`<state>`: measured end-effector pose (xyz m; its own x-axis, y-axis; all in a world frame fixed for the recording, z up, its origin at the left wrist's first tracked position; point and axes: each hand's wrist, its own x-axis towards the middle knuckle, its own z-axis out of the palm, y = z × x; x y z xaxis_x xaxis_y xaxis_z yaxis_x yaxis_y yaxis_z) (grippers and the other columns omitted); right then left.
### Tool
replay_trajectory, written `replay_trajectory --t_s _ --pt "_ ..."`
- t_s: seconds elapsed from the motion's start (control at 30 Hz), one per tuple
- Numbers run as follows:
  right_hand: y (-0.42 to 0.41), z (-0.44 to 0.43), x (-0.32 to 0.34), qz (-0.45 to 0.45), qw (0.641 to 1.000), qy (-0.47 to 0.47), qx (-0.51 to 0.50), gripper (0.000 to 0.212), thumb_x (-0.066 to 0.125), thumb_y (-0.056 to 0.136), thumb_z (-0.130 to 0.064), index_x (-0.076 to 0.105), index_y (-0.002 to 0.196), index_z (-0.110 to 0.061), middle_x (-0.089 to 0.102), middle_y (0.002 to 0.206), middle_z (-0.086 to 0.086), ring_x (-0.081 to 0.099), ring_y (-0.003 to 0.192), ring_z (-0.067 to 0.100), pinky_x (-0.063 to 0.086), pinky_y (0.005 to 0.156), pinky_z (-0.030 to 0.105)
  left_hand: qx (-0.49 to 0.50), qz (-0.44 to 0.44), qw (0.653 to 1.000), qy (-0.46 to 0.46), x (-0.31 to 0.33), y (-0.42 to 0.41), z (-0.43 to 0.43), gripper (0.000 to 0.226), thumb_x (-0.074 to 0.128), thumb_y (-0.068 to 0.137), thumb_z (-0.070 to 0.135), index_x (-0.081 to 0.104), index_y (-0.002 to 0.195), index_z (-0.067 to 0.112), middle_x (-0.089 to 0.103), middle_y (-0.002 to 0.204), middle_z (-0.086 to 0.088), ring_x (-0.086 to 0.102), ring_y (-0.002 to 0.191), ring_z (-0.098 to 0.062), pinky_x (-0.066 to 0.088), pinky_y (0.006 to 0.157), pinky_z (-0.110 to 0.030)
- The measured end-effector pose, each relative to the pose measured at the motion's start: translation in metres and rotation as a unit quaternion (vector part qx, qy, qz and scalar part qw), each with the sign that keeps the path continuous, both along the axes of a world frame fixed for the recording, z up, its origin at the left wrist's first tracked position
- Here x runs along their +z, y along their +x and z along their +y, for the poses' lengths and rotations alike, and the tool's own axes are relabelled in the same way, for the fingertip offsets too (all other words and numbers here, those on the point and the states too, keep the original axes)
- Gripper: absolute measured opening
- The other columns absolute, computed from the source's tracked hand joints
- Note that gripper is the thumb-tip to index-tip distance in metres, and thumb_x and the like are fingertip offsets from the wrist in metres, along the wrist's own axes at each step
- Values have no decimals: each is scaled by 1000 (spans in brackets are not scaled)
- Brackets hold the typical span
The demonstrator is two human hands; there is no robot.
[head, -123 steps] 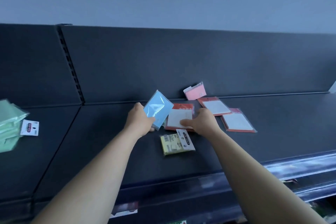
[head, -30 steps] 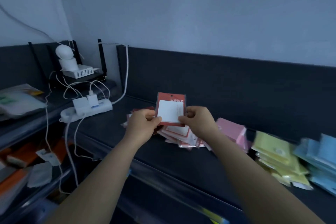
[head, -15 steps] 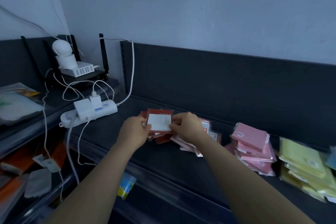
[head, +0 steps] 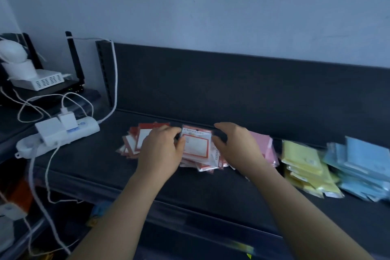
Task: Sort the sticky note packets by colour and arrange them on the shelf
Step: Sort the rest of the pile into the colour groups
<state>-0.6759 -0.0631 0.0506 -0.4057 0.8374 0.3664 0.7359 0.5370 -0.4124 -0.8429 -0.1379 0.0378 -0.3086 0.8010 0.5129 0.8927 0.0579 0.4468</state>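
Your bare forearms reached over the matte dark shelf (head: 190, 186). Your left hand (head: 162, 150) pinched the left edge of a square, glossy red-bordered packet (head: 196, 146) with curled fingers, while your right hand (head: 234, 145) arched at the packet's right edge, thumb close, though I could not tell whether it gripped. That packet sat between both hands on top of a loose red pile (head: 135, 141) of crinkly plastic sleeves. Further right lay the pink stack (head: 262, 143), yellow stack (head: 304, 160) and blue stack (head: 363, 162), and behind them rose the flat dark back panel (head: 232, 91).
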Motion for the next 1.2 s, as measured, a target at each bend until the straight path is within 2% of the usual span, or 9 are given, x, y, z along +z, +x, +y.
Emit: replay_trajectory --t_s 0.17,0.27,0.33,0.47,0.63,0.73,0.87,1.03,1.2 --pt "58 -10 3 3 999 33 -30 40 54 94 -26 55 133 -16 57 134 -2 50 124 19 39 98 27 -53 3 998 17 1 59 4 28 57 94 25 67 117 12 67 115 -3 59 107 -24 48 90 -35" --pt "99 -16 5 -4 998 43 -45 36 55 93 -25 58 128 -16 62 125 -2 55 116 22 43 91 29 -84 2 996 25 2 100 7 29 58 93 25 68 117 12 68 114 -4 60 108 -24 48 91 -35" --pt "132 -21 5 -12 997 47 -62 34 55 93 -25 59 125 -16 64 121 -1 55 114 22 42 89 30 -99 4 995 27 3 130 9 28 58 93 25 68 117 13 68 108 -2 60 102 -23 49 86 -34" --pt "205 -32 6 -22 994 41 -98 39 52 95 -28 54 132 -17 58 133 -1 50 123 21 37 97 29 -118 19 993 26 6 199 13 25 57 92 28 71 105 11 69 100 -3 59 93 -24 48 74 -33" --pt "307 -45 6 -29 988 20 -149 37 49 96 -28 55 130 -15 57 133 -1 48 124 22 40 94 32 -156 10 988 20 7 299 14 26 57 93 28 70 109 12 69 108 -5 59 103 -26 49 86 -38" --pt "368 -53 4 -20 984 15 -174 29 52 93 -24 63 116 -10 65 118 2 54 115 26 40 87 31 -173 2 985 16 4 357 15 32 55 94 29 66 121 15 67 118 -1 57 109 -25 45 92 -34" --pt "440 -64 1 -41 976 3 -213 23 53 92 -25 62 105 -8 66 109 4 56 106 30 46 79 36 -208 -10 978 8 -2 429 18 28 54 95 29 67 115 15 68 109 -1 57 103 -27 47 87 -37" --pt "515 -71 -2 -41 965 2 -258 35 51 94 -29 59 126 -15 61 127 0 53 116 22 44 88 31 -246 -16 969 1 -3 504 25 32 54 95 28 65 121 13 66 119 -2 54 113 -25 43 93 -34" --pt "572 -68 -2 -27 955 -1 -297 36 52 95 -30 59 125 -11 62 125 1 53 114 24 43 87 31 -284 -7 959 -7 -3 565 42 32 54 94 30 65 121 15 67 116 0 56 109 -25 44 93 -35"
